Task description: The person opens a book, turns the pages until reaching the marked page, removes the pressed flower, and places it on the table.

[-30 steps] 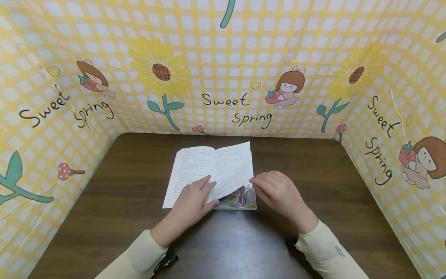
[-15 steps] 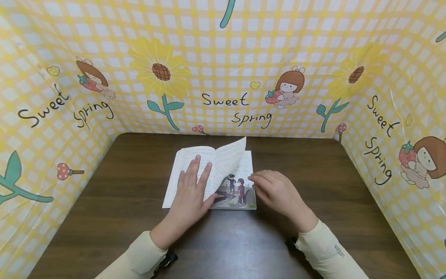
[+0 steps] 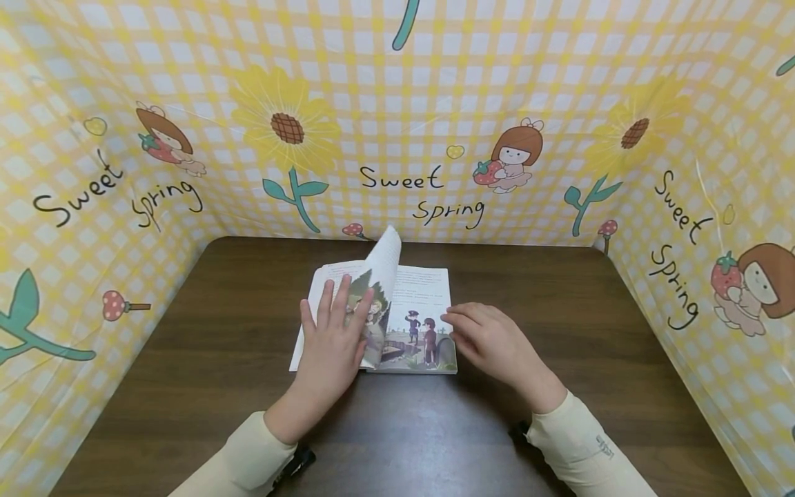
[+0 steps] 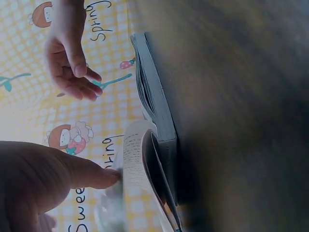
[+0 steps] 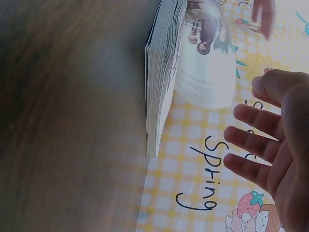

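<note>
An open book [image 3: 422, 286] lies on the brown table, its right page showing text above a picture of two figures. One leaf [image 3: 386, 266] stands up near the spine and curves leftward, its illustrated side showing. My left hand [image 3: 329, 348] is spread over the left half, fingers straight and against the leaf's illustrated side. In the left wrist view the thumb [image 4: 94, 175] points at the curved pages. My right hand [image 3: 497, 342] stays by the book's right edge with loosely bent fingers. The right wrist view shows nothing in that hand [image 5: 285, 145].
The dark wooden table [image 3: 559, 290] surrounds the book. A yellow checked cloth [image 3: 397, 103] with flowers and "Sweet Spring" lettering rises along the back and both sides. Dark wrist straps [image 3: 295, 462] sit under the cream sleeves [image 3: 242, 455].
The leaf has swung up from the right side toward the left, uncovering the picture on the right page. My left hand has spread its fingers and shifted slightly left. The right hand has barely moved.
</note>
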A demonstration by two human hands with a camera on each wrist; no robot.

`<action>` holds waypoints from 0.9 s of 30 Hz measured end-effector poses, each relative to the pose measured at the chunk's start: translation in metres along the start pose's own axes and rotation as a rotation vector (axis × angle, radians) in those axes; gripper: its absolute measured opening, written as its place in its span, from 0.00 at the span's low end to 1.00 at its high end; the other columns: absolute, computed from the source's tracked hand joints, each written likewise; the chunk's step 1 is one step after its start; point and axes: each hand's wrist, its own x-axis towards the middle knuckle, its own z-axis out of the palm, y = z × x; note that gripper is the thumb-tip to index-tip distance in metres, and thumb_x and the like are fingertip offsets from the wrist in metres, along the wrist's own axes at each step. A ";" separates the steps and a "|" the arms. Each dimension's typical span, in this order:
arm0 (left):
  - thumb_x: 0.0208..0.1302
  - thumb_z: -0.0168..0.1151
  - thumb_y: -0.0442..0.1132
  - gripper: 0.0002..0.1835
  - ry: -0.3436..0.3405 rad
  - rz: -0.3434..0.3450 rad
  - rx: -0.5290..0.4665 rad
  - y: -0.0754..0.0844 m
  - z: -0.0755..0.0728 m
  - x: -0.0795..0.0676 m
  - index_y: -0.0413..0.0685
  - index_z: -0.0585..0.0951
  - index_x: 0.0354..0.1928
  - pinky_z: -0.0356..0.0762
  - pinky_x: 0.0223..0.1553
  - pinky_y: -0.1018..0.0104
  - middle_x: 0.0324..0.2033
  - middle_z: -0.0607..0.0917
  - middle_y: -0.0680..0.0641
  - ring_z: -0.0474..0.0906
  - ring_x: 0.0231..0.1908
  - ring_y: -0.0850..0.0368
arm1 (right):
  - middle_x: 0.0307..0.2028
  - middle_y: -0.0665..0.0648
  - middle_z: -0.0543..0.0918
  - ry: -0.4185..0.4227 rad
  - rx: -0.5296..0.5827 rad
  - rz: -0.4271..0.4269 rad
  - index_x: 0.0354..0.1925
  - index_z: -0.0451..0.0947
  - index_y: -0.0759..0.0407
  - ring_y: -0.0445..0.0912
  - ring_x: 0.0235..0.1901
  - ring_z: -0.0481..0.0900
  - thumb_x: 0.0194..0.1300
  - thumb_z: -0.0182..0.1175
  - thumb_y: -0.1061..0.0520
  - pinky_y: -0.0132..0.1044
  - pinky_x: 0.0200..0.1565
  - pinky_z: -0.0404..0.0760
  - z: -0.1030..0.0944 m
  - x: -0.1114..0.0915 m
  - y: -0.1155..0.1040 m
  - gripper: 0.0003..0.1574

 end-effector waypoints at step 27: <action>0.73 0.60 0.51 0.27 -0.409 -0.135 -0.104 0.000 0.010 -0.004 0.45 0.77 0.68 0.72 0.61 0.32 0.69 0.74 0.34 0.70 0.68 0.33 | 0.77 0.59 0.64 -0.496 0.155 0.105 0.76 0.65 0.55 0.57 0.77 0.61 0.69 0.64 0.37 0.63 0.75 0.54 0.010 -0.012 -0.002 0.46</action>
